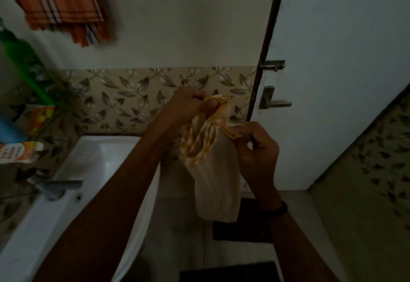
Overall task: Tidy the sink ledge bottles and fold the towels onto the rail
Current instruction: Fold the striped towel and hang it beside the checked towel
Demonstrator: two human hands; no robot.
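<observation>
Nearby towel (217, 182): sink (95, 148) L, door (332, 82) R.

Bare wall (177, 26) lies open above the cream towel (217, 171). The sink (88, 166) crowds the left, the door (332, 82) and its handle (274, 102) the right. An orange towel (62, 4) hangs at upper left.

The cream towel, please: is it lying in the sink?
No, the left hand and right hand both grip the towel in the air, right of the sink.
</observation>
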